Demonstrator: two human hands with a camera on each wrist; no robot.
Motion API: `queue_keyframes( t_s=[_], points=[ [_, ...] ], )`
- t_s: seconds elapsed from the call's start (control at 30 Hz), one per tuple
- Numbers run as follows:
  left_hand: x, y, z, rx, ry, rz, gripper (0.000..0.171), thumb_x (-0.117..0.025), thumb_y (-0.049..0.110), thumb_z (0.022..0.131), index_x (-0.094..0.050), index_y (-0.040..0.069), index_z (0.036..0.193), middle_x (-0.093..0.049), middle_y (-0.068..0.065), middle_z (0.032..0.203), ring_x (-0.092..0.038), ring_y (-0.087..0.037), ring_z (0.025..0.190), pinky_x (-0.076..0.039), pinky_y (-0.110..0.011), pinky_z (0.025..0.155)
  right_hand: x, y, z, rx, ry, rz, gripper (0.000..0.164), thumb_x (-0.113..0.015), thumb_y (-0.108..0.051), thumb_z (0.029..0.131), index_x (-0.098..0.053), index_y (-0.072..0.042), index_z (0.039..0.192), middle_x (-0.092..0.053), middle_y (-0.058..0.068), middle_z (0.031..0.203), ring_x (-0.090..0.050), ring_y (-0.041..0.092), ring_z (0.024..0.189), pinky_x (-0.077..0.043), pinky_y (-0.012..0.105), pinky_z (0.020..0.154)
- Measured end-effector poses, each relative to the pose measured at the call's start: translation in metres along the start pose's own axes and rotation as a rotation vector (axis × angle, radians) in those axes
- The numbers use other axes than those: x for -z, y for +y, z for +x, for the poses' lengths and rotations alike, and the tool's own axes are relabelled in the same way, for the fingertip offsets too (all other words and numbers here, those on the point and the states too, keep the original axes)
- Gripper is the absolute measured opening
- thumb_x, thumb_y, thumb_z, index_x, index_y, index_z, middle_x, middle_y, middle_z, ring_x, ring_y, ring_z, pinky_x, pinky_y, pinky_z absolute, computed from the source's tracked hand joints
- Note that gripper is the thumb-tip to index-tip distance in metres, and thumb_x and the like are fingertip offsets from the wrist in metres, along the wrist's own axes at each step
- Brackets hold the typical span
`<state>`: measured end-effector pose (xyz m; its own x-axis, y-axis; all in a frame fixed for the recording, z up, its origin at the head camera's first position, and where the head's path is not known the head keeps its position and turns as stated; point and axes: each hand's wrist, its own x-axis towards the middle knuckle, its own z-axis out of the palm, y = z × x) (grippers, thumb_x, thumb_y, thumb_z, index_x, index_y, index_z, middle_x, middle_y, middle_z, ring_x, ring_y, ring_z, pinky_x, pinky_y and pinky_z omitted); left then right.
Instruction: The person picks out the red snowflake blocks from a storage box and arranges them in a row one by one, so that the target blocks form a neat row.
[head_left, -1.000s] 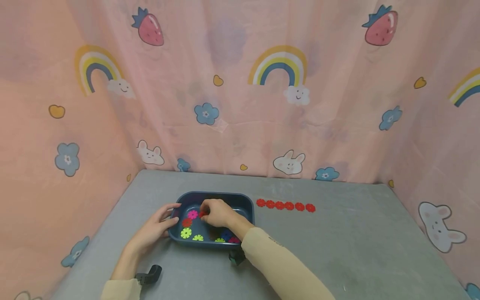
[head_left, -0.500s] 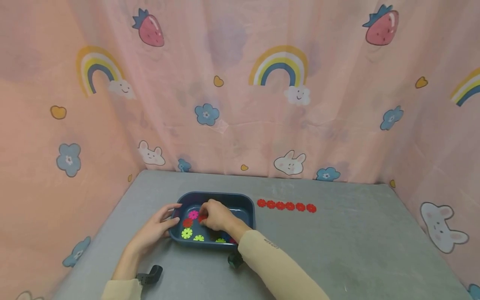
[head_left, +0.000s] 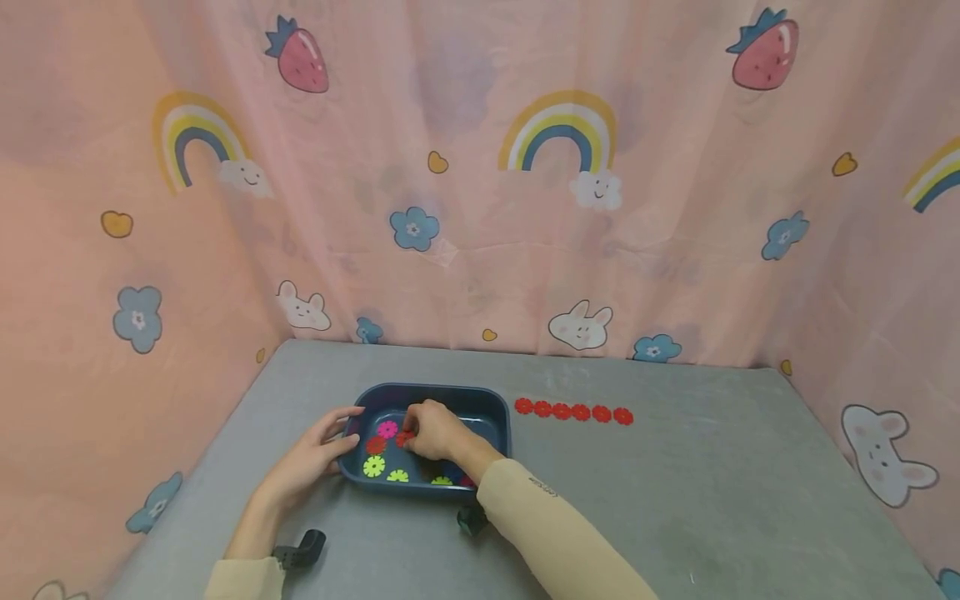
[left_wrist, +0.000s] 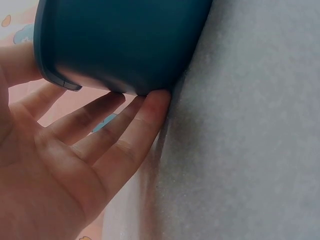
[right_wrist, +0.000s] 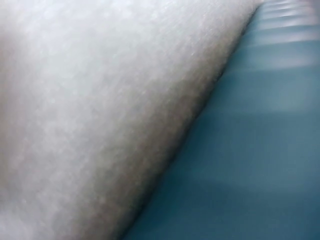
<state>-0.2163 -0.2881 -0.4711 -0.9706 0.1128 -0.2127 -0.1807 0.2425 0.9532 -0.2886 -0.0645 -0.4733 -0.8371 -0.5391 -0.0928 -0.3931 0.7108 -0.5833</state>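
A dark blue rectangular tub [head_left: 420, 490] stands on the table with several flower-shaped plastic discs inside. My left hand [head_left: 303, 454] holds its left end, thumb over the rim and other fingers against the outer wall [left_wrist: 125, 45]. Reaching into the tub, my right hand [head_left: 435, 429] pinches a red flower-shaped disc [head_left: 402, 438] between thumb and fingers. Near it lie a pink disc [head_left: 387, 429], another red disc [head_left: 376, 445] and a yellow-green disc [head_left: 373, 466]. The right forearm hides part of the tub; the right wrist view has only blurred skin and blue wall.
A row of several red discs [head_left: 581, 412] lies on the grey table [head_left: 675, 500] to the right of the tub. Pink patterned curtain [head_left: 480, 275] closes off the back and sides. A black wrist device [head_left: 302, 550] sits at the left sleeve.
My right hand shifts slightly inside the tub, its fingertips staying at the red disc. The left hand keeps its place on the tub, and the row of red discs is the same.
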Motion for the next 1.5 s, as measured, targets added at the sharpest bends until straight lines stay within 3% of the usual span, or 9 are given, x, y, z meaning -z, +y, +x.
queue_keyframes(
  t_s=[0.53,0.77,0.97,1.17,1.5],
  points=[
    [-0.001,0.001,0.000,0.000,0.003,0.003,0.049,-0.056,0.018,0.105,-0.043,0.017,0.152,-0.022,-0.026,0.163,-0.046,-0.041,0.136,-0.053,-0.044,0.096,0.000,0.001,-0.002,0.015,-0.020,0.044,0.016,-0.080,-0.013,0.085,-0.071,-0.013,0.098,-0.056,-0.001,0.093,-0.050,0.015,0.084,-0.046,0.029,0.074],
    [-0.001,0.001,0.000,-0.002,0.004,0.012,0.049,-0.056,0.018,0.105,-0.042,0.017,0.152,-0.018,-0.028,0.164,-0.041,-0.043,0.139,-0.052,-0.045,0.096,0.001,-0.001,-0.004,0.000,-0.020,0.125,0.019,-0.077,-0.006,0.086,-0.064,-0.013,0.098,-0.057,0.000,0.085,-0.053,0.014,0.075,-0.047,0.027,0.064],
    [-0.001,0.001,0.001,0.000,-0.002,0.001,0.049,-0.056,0.017,0.105,-0.042,0.016,0.153,-0.019,-0.028,0.163,-0.043,-0.042,0.138,-0.053,-0.043,0.095,0.000,-0.002,-0.007,-0.006,-0.008,0.170,0.021,-0.075,-0.003,0.088,-0.063,-0.014,0.102,-0.057,0.000,0.080,-0.053,0.015,0.067,-0.046,0.026,0.057],
    [0.000,0.001,0.000,-0.004,-0.010,-0.006,0.049,-0.056,0.017,0.105,-0.042,0.016,0.153,-0.019,-0.028,0.163,-0.041,-0.042,0.139,-0.053,-0.043,0.095,0.002,0.000,-0.008,0.031,0.046,0.160,0.018,-0.072,0.000,0.088,-0.066,-0.014,0.099,-0.061,-0.001,0.079,-0.055,0.014,0.067,-0.048,0.025,0.059],
    [0.000,0.003,-0.002,-0.024,-0.031,-0.021,0.051,-0.055,0.017,0.106,-0.039,0.013,0.154,-0.017,-0.029,0.163,-0.042,-0.042,0.138,-0.054,-0.041,0.093,0.021,-0.002,-0.023,0.063,0.080,0.209,0.012,-0.072,-0.005,0.091,-0.067,-0.013,0.099,-0.062,-0.004,0.078,-0.058,0.012,0.064,-0.049,0.026,0.058]
  ],
)
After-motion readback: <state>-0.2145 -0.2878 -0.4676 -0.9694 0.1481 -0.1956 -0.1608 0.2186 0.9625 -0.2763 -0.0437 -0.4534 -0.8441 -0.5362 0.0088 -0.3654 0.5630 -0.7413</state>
